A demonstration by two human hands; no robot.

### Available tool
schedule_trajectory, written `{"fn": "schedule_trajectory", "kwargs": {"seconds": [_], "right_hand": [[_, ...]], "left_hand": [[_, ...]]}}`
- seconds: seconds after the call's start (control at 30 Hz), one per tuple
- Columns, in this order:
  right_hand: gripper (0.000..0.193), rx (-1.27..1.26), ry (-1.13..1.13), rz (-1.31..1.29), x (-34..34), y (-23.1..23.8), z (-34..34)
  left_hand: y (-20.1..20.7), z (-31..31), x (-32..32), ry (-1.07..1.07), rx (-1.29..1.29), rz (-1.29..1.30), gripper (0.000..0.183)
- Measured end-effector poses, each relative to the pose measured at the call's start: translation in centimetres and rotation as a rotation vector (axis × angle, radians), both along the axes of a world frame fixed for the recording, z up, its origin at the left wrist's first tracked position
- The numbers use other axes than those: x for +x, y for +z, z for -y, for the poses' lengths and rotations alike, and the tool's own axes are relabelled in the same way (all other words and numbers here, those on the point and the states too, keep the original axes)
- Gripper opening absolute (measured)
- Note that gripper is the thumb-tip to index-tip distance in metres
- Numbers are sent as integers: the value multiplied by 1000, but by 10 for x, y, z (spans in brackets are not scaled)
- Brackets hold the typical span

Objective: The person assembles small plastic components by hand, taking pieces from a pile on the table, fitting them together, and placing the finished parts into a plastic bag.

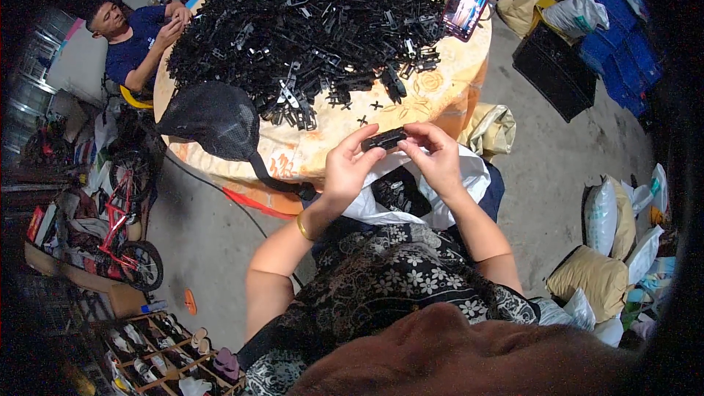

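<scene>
A small black oblong plastic part (383,138) is held level between the two hands, just off the near edge of the round table (440,95). Its left end is pinched by the thumb and fingertips of the left hand (348,169), and its right end is gripped by the curled fingers of the right hand (436,154). A white plastic bag (469,176) holding more black pieces is seen directly beneath the hands, on the lap. A large heap of black plastic parts (308,22) is spread over the table's far half. A black mesh bag (209,117) is laid at the left edge, and a lit phone (466,4) is propped near the far right edge.
</scene>
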State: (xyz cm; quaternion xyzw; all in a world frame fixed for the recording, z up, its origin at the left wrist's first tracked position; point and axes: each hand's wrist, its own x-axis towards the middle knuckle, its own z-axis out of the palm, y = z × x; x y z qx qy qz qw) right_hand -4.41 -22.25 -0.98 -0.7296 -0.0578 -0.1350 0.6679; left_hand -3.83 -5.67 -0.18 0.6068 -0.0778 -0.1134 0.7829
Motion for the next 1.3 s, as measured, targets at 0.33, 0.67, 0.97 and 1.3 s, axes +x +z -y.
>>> {"fn": "schedule_trajectory", "kwargs": {"seconds": [0.33,0.67,0.97,1.3], "right_hand": [[12,-125,-248,300,-16,7,-3],[14,-179,-316,459,-17,5,-2],[13,12,-225,110,-19,3,1],[14,-215,-92,260,-26,14,2]], "left_hand": [[8,4,-8,24,31,64,40],[11,9,-20,28,117,145,35],[3,5,-7,94,72,25,34],[5,0,-6,41,143,105,37]]}}
